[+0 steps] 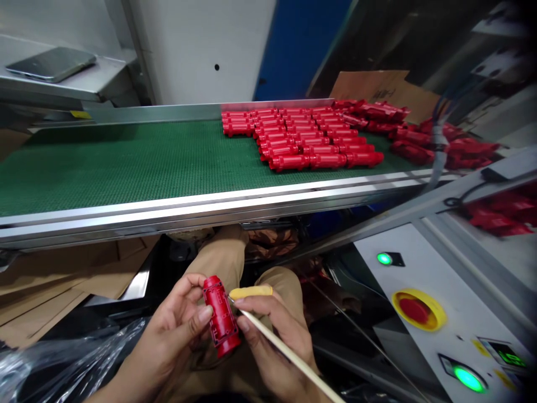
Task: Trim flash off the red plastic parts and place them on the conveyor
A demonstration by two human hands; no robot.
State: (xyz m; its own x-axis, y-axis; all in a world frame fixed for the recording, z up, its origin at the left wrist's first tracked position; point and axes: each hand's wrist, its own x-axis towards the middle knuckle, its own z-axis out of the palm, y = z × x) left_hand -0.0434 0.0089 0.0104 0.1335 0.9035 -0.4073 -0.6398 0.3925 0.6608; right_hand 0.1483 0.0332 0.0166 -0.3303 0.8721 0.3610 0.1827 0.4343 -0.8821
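Observation:
My left hand (174, 330) is closed round a red plastic cylinder (221, 316) with black outlines on its side, held tilted above my lap. Thumb and fingers grip it from the left. In my right hand (279, 336) is a slim tool with a cream-coloured handle (293, 358), held like a pen. Its thin, dark tip is at the right side of the cylinder; whether they touch I cannot tell. A yellow finger cover (250, 291) sits on one finger of that hand.
Beyond my hands runs a green conveyor belt (138, 159) with a metal edge (176, 210). Rows of red cylinders (310, 137) lie on it, with a looser heap (453, 145) farther right. A control panel (403, 263) with a red stop button (415, 310) stands right; clear plastic (96, 364) lies left.

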